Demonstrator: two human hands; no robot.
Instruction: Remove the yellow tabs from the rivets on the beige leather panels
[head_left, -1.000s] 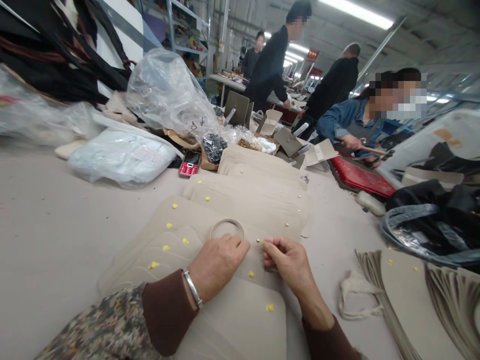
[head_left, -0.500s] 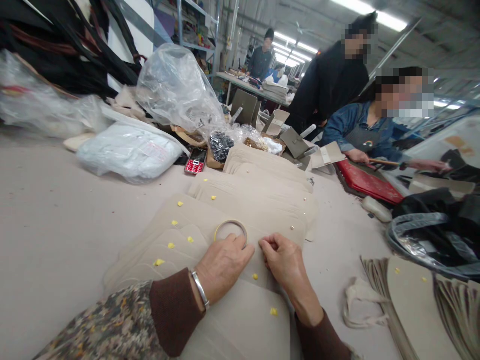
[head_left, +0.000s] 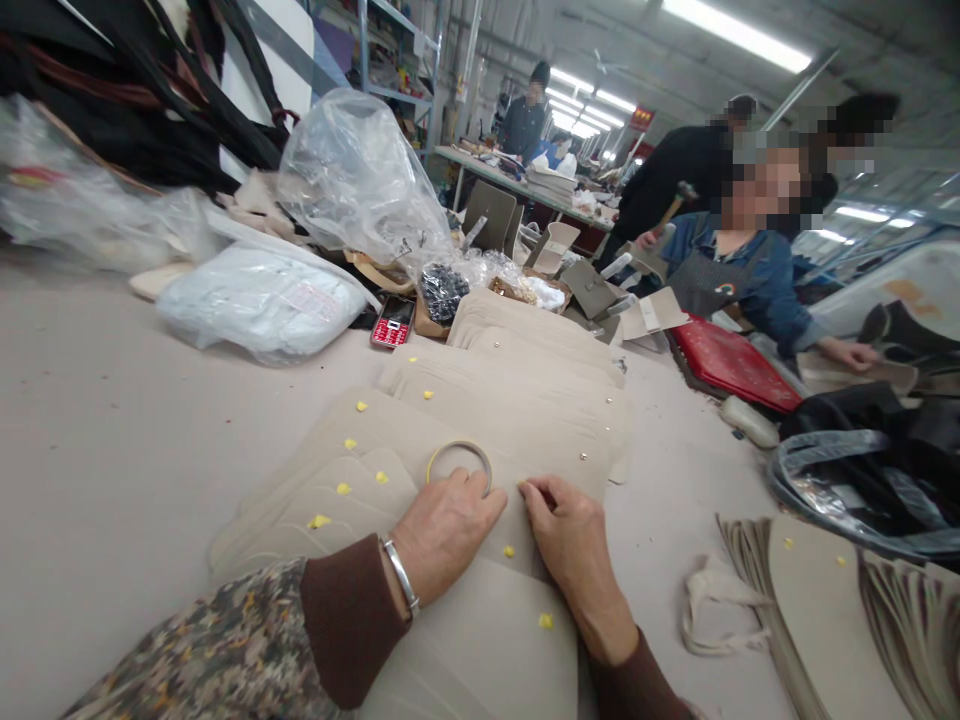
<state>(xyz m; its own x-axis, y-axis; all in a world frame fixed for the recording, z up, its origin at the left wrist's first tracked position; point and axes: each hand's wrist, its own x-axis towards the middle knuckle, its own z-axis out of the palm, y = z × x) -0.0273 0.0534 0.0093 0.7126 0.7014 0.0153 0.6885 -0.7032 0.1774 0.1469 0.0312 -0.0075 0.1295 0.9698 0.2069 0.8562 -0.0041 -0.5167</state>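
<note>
My left hand rests curled on a beige leather panel, its fingertips against a roll of yellowish tape. My right hand sits just beside it with fingers pinched together on the same panel; what they pinch is too small to make out. Small yellow dots mark the fanned beige panels. A gold stud shows on a panel behind my right hand.
More beige panels are stacked farther back, with a red phone, plastic bags and a white parcel. A person in a denim jacket works at a red pad. Fanned panels lie at right.
My right hand has slid slightly left and closer to my left hand. The person in denim has raised a hammer, and people behind have shifted.
</note>
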